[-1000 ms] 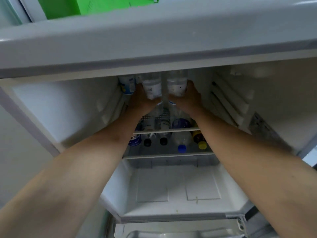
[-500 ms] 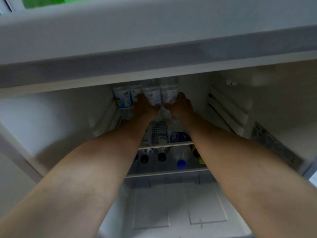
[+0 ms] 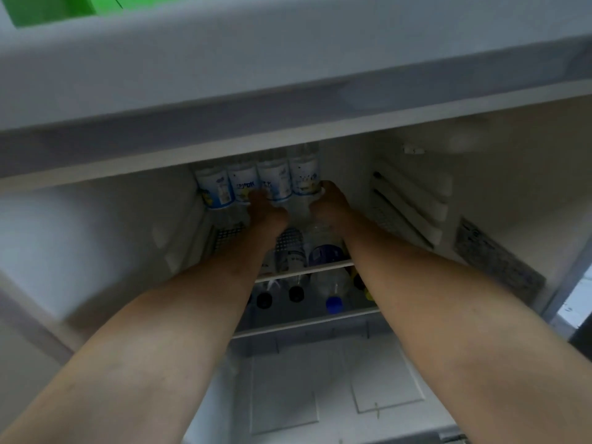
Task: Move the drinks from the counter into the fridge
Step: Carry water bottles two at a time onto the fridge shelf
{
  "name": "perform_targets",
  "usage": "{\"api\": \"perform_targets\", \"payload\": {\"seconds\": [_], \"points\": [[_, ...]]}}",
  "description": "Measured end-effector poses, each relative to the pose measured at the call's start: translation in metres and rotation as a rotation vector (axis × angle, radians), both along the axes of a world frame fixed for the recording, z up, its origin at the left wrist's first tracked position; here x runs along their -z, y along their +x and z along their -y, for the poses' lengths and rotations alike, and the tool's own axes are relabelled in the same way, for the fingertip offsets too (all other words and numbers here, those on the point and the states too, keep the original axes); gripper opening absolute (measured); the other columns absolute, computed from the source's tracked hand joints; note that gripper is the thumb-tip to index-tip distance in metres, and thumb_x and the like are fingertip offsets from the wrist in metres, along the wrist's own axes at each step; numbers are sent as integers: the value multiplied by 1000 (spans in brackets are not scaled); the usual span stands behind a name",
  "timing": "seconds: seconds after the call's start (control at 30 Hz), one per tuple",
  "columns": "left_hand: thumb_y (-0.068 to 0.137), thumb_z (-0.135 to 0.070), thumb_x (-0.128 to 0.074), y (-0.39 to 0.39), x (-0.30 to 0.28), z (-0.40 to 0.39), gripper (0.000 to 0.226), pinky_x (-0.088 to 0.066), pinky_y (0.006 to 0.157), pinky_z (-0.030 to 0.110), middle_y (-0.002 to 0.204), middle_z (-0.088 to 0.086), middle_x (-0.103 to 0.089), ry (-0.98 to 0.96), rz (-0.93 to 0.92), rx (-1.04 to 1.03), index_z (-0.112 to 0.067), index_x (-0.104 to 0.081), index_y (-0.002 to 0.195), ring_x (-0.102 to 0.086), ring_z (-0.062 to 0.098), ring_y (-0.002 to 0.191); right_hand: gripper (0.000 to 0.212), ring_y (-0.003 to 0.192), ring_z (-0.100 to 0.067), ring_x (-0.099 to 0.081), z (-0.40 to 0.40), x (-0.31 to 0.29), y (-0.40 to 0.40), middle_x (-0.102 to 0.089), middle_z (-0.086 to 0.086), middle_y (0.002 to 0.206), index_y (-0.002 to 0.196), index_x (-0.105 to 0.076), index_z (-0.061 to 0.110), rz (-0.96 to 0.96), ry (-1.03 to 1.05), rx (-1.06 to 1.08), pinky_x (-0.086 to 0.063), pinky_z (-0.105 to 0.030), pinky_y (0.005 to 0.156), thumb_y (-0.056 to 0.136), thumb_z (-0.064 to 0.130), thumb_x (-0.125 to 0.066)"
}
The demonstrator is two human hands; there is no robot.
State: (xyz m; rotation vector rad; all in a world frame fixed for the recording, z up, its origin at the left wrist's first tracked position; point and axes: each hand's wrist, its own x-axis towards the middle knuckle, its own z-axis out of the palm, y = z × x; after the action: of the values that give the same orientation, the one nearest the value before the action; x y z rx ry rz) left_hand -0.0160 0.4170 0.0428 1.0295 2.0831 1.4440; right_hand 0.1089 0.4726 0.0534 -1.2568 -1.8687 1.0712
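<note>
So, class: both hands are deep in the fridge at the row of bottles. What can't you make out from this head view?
- Fingertips of the left hand and right hand: hidden against the bottles, so the grip is unclear.
- Bottle labels: too blurred to read.
- Lower shelf contents: partly covered by both forearms.
- Green box: cut off by the top edge.
- The counter: out of view.

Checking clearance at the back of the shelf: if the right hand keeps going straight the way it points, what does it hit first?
The right hand already touches the rightmost bottle in the top-shelf row. Pushing on would press that bottle back toward the fridge's rear wall; the gap behind it is hidden, so depth is unclear.
</note>
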Motion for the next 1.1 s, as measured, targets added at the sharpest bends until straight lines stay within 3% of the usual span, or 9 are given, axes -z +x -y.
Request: {"api": "perform_targets", "payload": {"seconds": [0.23,0.43,0.53,0.63,0.7,0.77,0.9,1.03,1.1], "points": [[99,3,-46,7,7,10,50,-38,111,33,146,18,-44,73,22,46,-5,-32,146,-47,32,130,41,112,-25,-56,23,2,10,-56,-21,134,137,-50,2,-136,45,3,-43,-26,93,95,3,-53],[99,-4,-45,29,3,46,41,-48,97,30,135,14,-55,198,78,-205,-1,-43,140,-56,30,120,39,120,-24,-58,49,-4,28,-60,-9,135,131,-61,10,-204,54,215,-46,-24,98,92,11,-55],[99,-2,-45,52,7,75,36,-35,84,10,120,-2,-50,426,103,-213,-2,-48,135,-50,13,109,26,105,-20,-63,76,-5,39,-69,-6,118,112,-70,10,-267,103,246,-50,-25,88,91,12,-55],[97,-1,-47,73,12,107,31,-39,81,5,114,-5,-54,568,51,-196,-4,-52,127,-51,-3,99,16,80,-7,-65,113,1,57,-71,5,85,89,-72,12,-336,174,252,-48,-17,68,89,17,-58],[96,-3,-48,90,17,127,17,-46,82,18,101,0,-58,600,18,-165,-4,-54,112,-54,-3,85,15,65,4,-59,144,8,78,-63,16,64,74,-68,18,-396,188,253,-41,-8,53,85,21,-60],[98,-8,-48,114,26,150,10,-49,83,33,102,15,-61,610,21,-93,-10,-52,107,-60,19,90,18,62,11,-56,180,18,105,-62,23,62,68,-64,29,-418,178,268,-39,-5,52,86,29,-62],[99,-21,-44,179,53,209,14,-48,63,16,102,18,-62,599,59,95,-15,-49,111,-61,29,78,17,63,2,-57,258,62,178,-62,22,66,71,-64,34,-403,85,336,-44,-16,61,88,35,-64],[95,-30,-48,248,96,274,21,-53,67,41,104,17,-61,451,63,279,-18,-49,112,-61,34,76,19,53,-3,-54,348,119,270,-60,14,56,70,-65,29,-424,-37,531,-46,-24,56,89,27,-66],[95,-28,-50,282,124,307,19,-52,69,43,102,12,-60,333,44,393,-19,-50,112,-61,34,78,20,51,-4,-54,396,147,317,-61,10,56,71,-66,25,-430,-115,675,-44,-24,52,90,22,-66]]}}
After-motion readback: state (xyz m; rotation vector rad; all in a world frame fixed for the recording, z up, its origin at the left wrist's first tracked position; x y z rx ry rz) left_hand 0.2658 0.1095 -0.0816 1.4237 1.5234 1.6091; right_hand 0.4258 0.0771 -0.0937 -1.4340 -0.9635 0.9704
